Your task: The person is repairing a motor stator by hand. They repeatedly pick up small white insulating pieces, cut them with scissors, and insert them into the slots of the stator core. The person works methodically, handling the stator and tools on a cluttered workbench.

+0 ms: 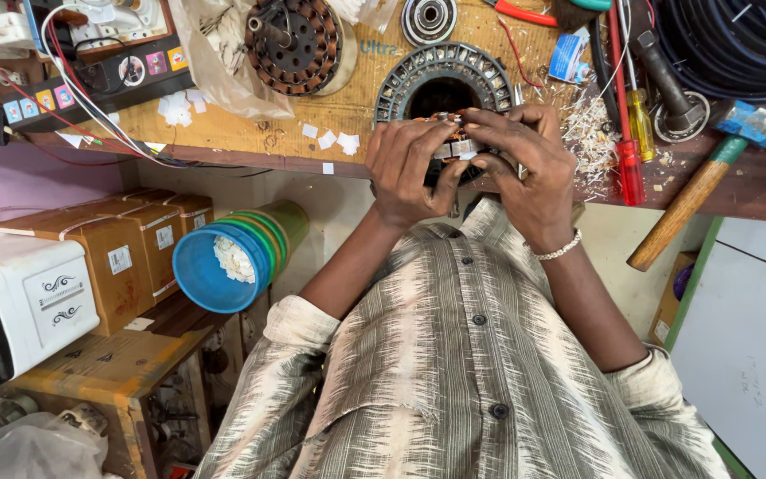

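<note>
While both hands meet at the near edge of the wooden work surface (347, 111), they close around the lower part of a round grey metal stator ring with slots along its rim (441, 75). The left hand (414, 164) grips this ring from about 8 o'clock, with its fingers curled over a small bundle of copper wire and white pieces at the ring's lower edge. The right hand (525, 160) grips from about 4 o'clock, and its fingertips touch those of the left hand over the same bundle. A white bead bracelet (560, 248) sits on the right wrist. The ring lies flat on the surface, and most of it shows at 12 o'clock from the hands, with a dark round hole in its middle.

At 10 o'clock from the ring, a second round part with brown copper windings (294, 40) rests partly on a clear plastic bag (214, 53). Small white paper scraps (334, 139) lie between this part and the left hand. At 3 o'clock from the right hand, a red-handled screwdriver (627, 151) lies just beside a heap of pale shavings (589, 133). Farther to 3 o'clock is a hammer with a wooden handle and a blue head (711, 177), whose handle reaches over the surface's edge. Below the surface, at 8 o'clock from the hands, a stack of coloured plastic cups with a blue one in front (223, 262) lies on its side near some brown cardboard boxes (117, 253).
</note>
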